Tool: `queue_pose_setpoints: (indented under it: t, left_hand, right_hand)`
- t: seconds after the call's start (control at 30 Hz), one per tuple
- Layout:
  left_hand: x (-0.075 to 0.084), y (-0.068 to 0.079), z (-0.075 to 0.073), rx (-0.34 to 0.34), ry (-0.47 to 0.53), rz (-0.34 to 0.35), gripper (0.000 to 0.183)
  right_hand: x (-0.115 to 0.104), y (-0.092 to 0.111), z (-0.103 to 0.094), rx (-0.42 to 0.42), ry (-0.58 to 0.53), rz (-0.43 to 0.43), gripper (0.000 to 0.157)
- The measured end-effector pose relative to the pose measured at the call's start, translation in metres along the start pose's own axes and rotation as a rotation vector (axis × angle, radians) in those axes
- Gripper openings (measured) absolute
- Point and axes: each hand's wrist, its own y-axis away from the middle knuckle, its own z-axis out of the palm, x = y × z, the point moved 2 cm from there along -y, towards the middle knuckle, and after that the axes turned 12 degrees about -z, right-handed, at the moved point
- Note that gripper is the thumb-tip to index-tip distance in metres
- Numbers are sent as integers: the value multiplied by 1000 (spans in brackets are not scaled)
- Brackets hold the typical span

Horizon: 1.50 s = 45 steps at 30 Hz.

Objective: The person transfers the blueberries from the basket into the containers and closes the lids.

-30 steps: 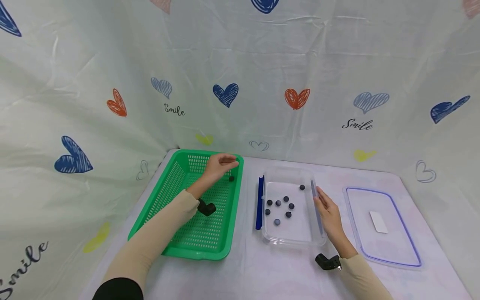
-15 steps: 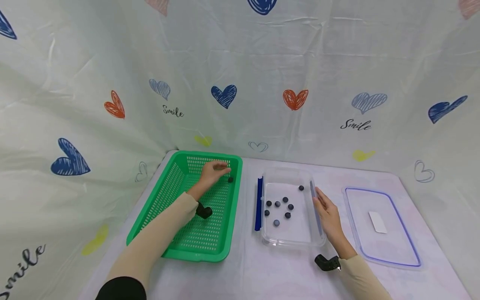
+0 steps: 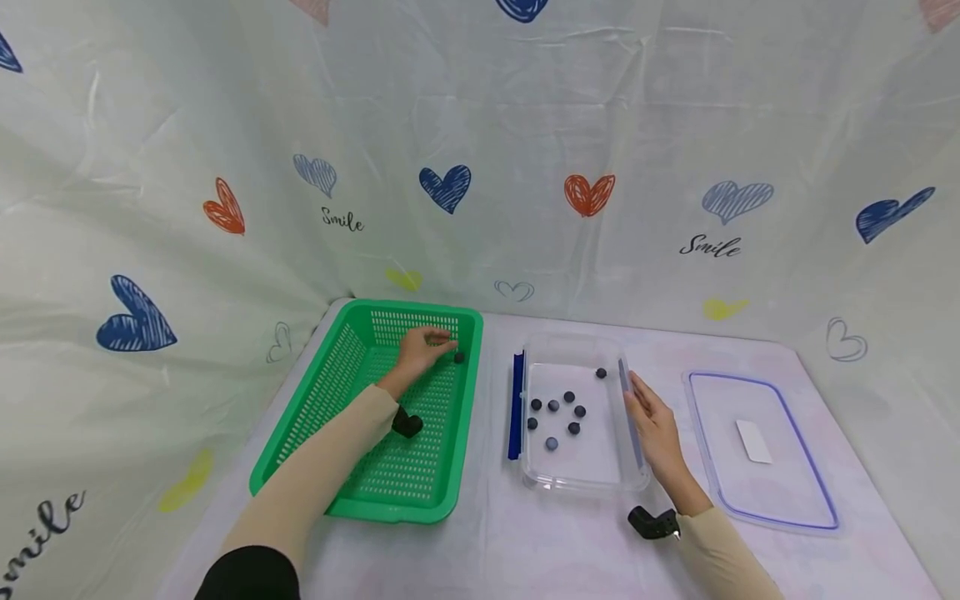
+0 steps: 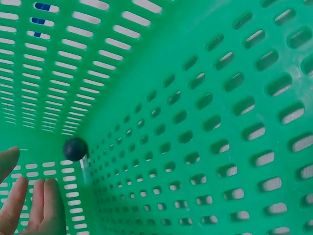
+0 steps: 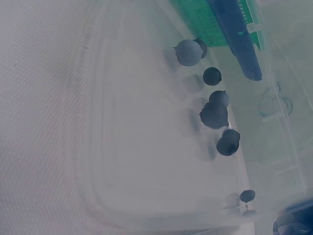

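Note:
My left hand (image 3: 422, 353) is inside the green plastic basket (image 3: 467, 425), near its far right corner. A lone dark blueberry (image 3: 459, 357) lies there beside the fingertips. In the left wrist view a gap shows between the fingers (image 4: 46, 203) and that blueberry (image 4: 75, 149). My right hand (image 3: 657, 425) rests with extended fingers against the right side of a clear plastic box (image 3: 585, 483). Several blueberries (image 3: 573, 428) are scattered over the box floor; in the right wrist view some blueberries (image 5: 214, 115) overlap one another.
A clear lid (image 3: 757, 523) with a blue seal and a white label (image 3: 753, 442) lies right of the box. The box's blue side latch (image 3: 517, 408) sticks out toward the basket. A heart-printed sheet (image 3: 510, 125) hangs behind the table.
My left hand has lowered from over the basket's far right rim, back and slightly left, to beside the lone blueberry. The right hand and box stay in place.

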Motion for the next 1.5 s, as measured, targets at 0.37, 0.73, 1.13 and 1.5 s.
queue_pose_setpoints:
  t: [0.37, 0.73, 1.13, 1.5]
  left_hand:
    - [-9, -7, 10, 17, -14, -41, 27]
    - [-17, -10, 18, 50, -35, -22, 26]
    - [-17, -12, 21, 49, -70, -16, 24]
    - [-16, -10, 20, 35, -57, -10, 21]
  right_hand:
    - [-38, 4, -1, -17, -31, 2, 51]
    - [-1, -3, 0, -20, -16, 21, 53]
    - [2, 0, 1, 3, -16, -2, 55]
    - [5, 0, 1, 11, 7, -27, 56]
